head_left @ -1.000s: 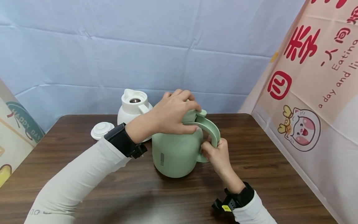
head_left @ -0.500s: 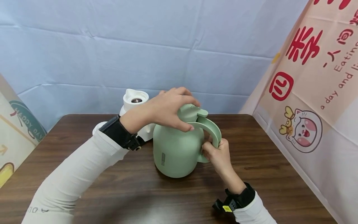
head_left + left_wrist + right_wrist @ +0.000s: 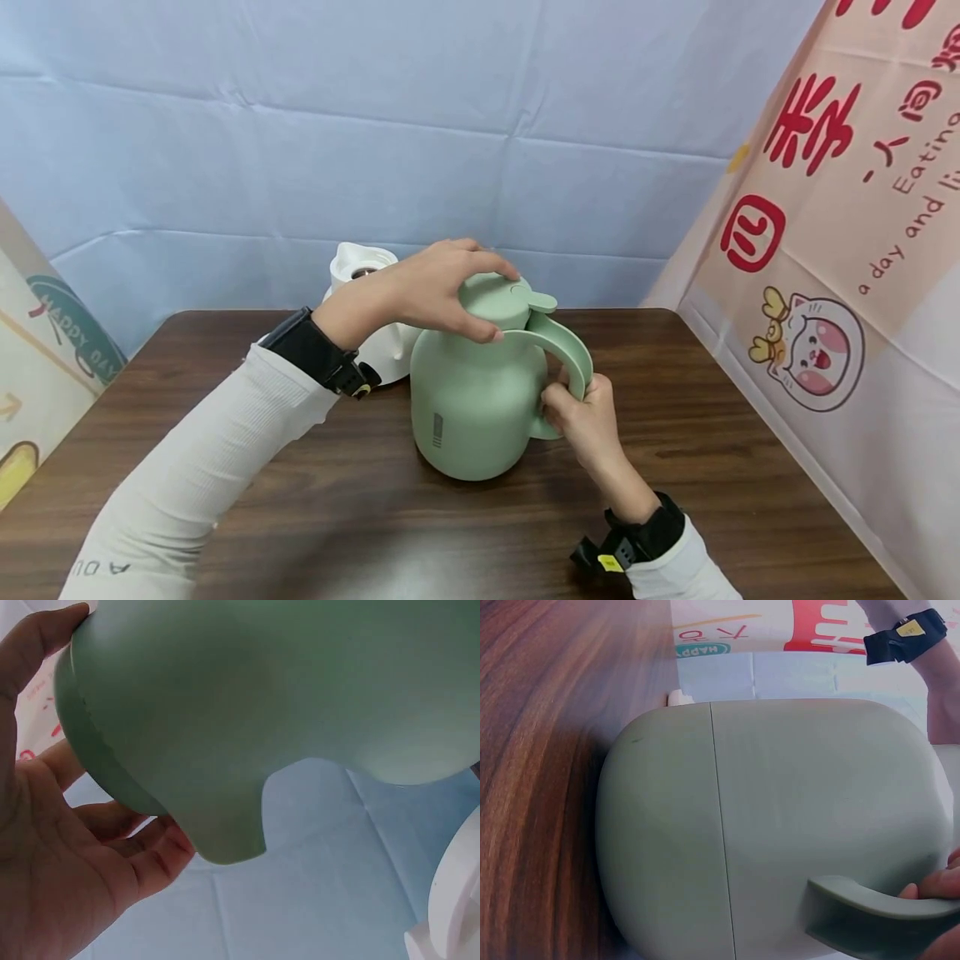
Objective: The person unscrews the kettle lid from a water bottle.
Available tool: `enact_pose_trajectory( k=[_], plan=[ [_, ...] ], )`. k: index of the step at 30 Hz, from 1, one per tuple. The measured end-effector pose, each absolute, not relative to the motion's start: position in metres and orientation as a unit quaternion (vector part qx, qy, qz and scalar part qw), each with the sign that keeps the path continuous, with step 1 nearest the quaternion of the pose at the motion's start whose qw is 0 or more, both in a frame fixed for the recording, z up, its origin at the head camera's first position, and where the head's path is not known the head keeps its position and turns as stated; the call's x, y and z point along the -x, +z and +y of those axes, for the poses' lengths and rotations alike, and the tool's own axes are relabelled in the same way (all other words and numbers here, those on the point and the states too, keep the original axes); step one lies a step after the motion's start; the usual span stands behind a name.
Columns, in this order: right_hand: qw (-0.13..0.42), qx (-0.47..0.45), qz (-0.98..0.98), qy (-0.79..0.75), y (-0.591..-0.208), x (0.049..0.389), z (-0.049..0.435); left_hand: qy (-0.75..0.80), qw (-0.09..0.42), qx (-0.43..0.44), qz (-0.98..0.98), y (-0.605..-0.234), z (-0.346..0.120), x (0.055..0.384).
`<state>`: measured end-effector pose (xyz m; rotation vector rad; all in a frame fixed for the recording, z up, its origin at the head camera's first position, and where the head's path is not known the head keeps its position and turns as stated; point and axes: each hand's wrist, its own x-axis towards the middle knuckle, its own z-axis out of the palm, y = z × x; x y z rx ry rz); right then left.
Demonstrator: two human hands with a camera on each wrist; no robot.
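Note:
A pale green thermos jug [image 3: 472, 408] stands upright on the table. My left hand [image 3: 431, 287] is at its top, thumb on the near side of the neck and fingers over the far side of the round lid [image 3: 495, 300]. In the left wrist view, curled fingers [image 3: 161, 862] touch the edge by the spout [image 3: 225, 840], and the thumb meets the opposite rim. That hand hides the spout in the head view. My right hand [image 3: 588, 417] grips the jug's curved handle [image 3: 566, 346] on the right; its fingertips [image 3: 939, 885] wrap the handle in the right wrist view.
A white jug [image 3: 386, 350] with its mouth uncovered stands behind to the left, partly covered by my left arm. The brown wooden table [image 3: 712, 467] ends at a pale blue cloth [image 3: 480, 125]. A printed cloth [image 3: 817, 275] hangs along the right side.
My left hand has slid leftward over the lid, showing more of its top and tab. My left forearm now hides the white disc-shaped lid. The right hand and green jug have stayed put.

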<state>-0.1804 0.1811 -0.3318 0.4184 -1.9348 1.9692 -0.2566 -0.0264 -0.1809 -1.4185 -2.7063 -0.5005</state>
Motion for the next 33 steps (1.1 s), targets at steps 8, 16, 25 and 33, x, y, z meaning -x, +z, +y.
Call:
enact_pose_trajectory(
  k=[8,16,25,33],
  plan=[
    [0.175,-0.164,-0.674,0.698,-0.3325,0.1811,0.1812,-0.169,0.030,0.459,-0.872,-0.1842,-0.0287,0.2601],
    [0.177,-0.164,-0.673,0.699,-0.3323,0.1808,0.1818,-0.170,0.036,0.450,-0.876,-0.1849,-0.0268,0.2598],
    [0.174,-0.161,-0.673,0.700,-0.3321,0.1804,0.1822,-0.190,0.064,0.439,-0.876,-0.1823,-0.0242,0.2591],
    [0.170,-0.150,-0.673,0.704,-0.3322,0.1803,0.1821,-0.189,0.070,0.437,-0.877,-0.1811,-0.0230,0.2580]
  ],
)
